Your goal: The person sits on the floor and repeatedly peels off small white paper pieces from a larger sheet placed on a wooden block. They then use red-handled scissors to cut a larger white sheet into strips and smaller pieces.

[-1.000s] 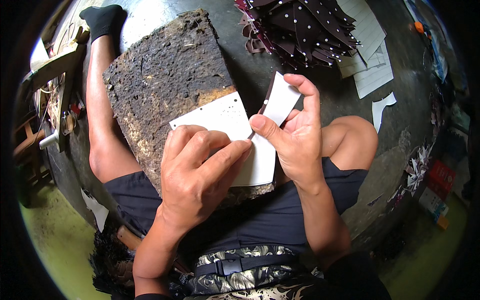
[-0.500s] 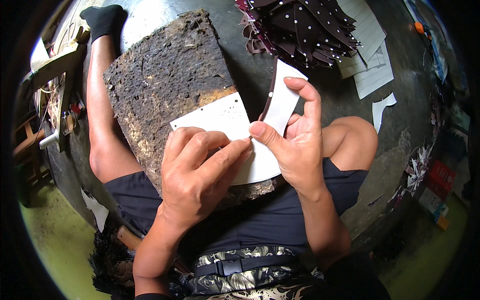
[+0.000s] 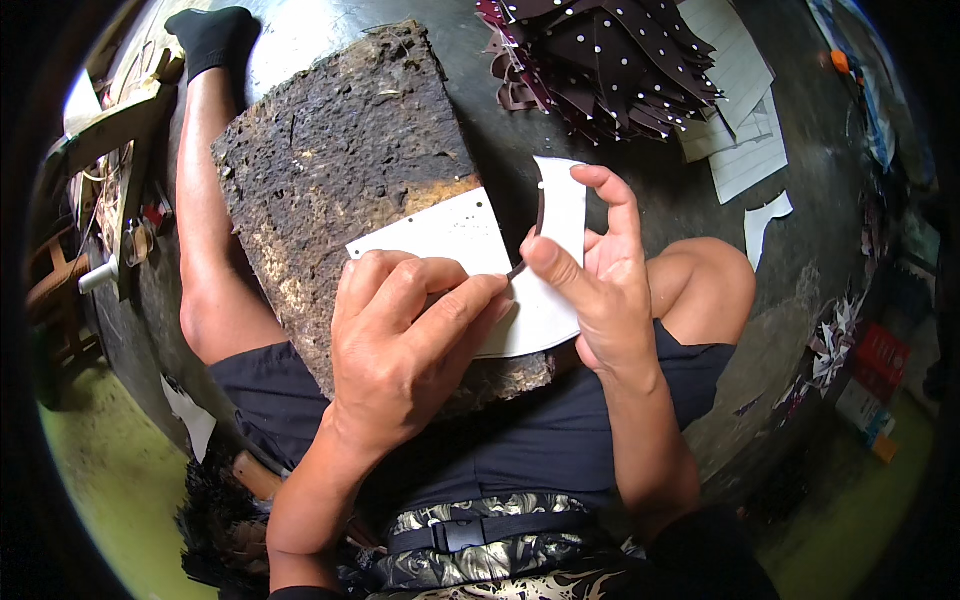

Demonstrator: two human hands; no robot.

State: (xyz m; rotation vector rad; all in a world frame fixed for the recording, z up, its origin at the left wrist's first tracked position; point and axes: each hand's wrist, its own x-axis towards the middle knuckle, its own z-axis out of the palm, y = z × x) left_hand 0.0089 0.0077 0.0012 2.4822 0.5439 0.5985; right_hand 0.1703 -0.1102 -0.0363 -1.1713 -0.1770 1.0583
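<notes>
One white scrap (image 3: 195,420) lies left of the dark slab (image 3: 340,150); over its near end, the left hand (image 3: 400,345) pinches and partly hides a white piece (image 3: 543,312), also clamped by the right hand (image 3: 612,290); right of the slab lie dotted cutouts (image 3: 610,65), then lined sheets (image 3: 750,160).

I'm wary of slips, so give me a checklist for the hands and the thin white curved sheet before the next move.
1. Left hand grip on the thin white curved sheet: ok, fingertips at its inner edge.
2. Right hand grip: ok, thumb over the sheet's right arm.
3. Sheet wholly on the rough dark slab-like block: not ok, the right arm overhangs.
4. Narrow dark brown edging under the fingertips: cannot tell, covered.
5. Dark brown white-dotted pile clear of both hands: ok.
</notes>
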